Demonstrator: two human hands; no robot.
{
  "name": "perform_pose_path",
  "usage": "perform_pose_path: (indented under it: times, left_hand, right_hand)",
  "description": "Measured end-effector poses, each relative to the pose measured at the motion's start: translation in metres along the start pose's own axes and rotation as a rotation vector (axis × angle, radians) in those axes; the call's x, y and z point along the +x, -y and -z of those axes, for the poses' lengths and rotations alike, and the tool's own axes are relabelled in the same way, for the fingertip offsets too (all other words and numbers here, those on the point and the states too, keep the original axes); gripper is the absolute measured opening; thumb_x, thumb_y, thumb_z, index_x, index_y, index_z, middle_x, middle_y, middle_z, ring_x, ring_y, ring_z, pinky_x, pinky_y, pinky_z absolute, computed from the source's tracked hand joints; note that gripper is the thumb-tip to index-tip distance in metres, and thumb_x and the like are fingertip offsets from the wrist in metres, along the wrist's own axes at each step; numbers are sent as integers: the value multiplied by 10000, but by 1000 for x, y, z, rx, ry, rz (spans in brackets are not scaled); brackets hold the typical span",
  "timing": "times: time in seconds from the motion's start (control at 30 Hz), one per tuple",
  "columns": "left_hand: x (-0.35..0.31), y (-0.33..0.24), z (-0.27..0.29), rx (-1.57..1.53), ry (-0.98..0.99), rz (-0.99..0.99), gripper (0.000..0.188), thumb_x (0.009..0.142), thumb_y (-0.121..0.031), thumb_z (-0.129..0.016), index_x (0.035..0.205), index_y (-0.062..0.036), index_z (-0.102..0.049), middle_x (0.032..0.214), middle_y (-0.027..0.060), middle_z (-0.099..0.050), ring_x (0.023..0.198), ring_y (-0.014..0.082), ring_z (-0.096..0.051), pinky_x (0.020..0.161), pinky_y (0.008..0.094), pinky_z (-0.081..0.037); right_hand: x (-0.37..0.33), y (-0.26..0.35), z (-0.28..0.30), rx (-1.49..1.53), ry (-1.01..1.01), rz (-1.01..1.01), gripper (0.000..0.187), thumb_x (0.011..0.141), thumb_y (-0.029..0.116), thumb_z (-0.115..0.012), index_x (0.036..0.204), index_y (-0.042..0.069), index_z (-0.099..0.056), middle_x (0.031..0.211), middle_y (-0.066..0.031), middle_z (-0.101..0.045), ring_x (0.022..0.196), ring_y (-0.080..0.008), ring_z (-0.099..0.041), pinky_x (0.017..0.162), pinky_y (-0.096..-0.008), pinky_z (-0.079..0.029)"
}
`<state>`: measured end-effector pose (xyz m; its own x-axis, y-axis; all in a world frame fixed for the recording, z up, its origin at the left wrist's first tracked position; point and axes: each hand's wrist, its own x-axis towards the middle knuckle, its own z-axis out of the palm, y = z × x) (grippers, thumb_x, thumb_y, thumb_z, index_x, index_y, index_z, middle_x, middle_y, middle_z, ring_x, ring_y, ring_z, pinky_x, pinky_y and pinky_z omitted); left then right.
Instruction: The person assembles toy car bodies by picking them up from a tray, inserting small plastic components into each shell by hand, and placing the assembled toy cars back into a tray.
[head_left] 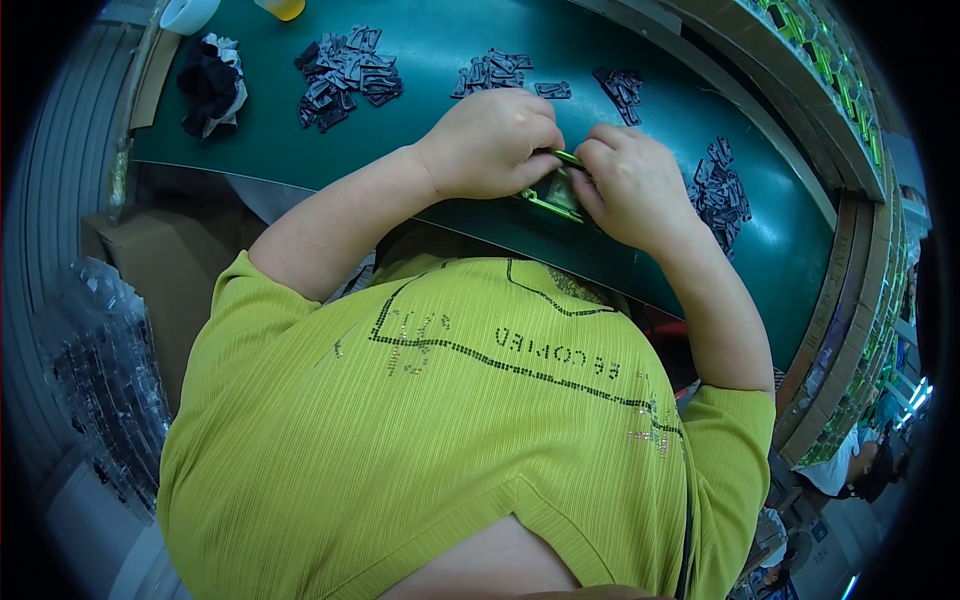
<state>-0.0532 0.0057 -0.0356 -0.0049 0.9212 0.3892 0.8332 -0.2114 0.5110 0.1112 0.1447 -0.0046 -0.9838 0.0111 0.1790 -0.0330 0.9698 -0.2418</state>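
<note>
Near the front edge of the green table, my two hands meet over a small bright-green frame-like part. My left hand pinches its upper left side, fingers curled. On the other side my right hand grips it, thumb pointing down along the part. Fingers cover much of the piece, so its full shape is hidden. Just beyond my left hand lies a pile of small dark grey plastic parts, with a single grey part beside it.
More grey parts lie in a heap at left, a small pile at the back and another pile right of my right hand. Black-and-white cloth sits far left. A ledge at right holds bright-green pieces. A cardboard box stands below left.
</note>
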Motion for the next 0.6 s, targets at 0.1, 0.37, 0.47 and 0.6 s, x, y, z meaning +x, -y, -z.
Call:
perform_pose_path:
  times: [0.1,0.37,0.47,0.6]
  left_hand:
    - [4,-3,1,16,66,-6,89,767,-104,-709,840,-53,-702,824,90,-649,808,300,-632,708,397,-533]
    - [-15,-15,-5,-92,-33,72,304,773,-235,-783,988,-39,-693,947,110,-665,905,297,-628,784,395,-525]
    - [-27,-26,-1,-76,-126,13,516,739,-288,-832,1139,-22,-644,1083,126,-641,1022,308,-599,887,420,-494]
    - [-32,-25,-8,-17,-22,82,627,683,-270,-867,1199,-19,-614,1142,131,-618,1075,319,-575,953,434,-460]
  right_hand:
    - [-1,0,-5,-66,75,49,122,795,151,-654,776,35,-620,825,-113,-617,798,-304,-639,721,-407,-537]
    - [-1,-1,11,21,208,-78,163,811,179,-707,843,24,-669,830,-128,-641,811,-293,-665,721,-400,-534]
    - [19,-16,33,522,475,-345,188,823,207,-743,901,39,-708,853,-132,-653,834,-297,-670,730,-397,-531]
    - [48,-33,3,257,-16,-192,142,857,155,-714,927,32,-710,938,-148,-663,864,-330,-664,758,-417,-533]
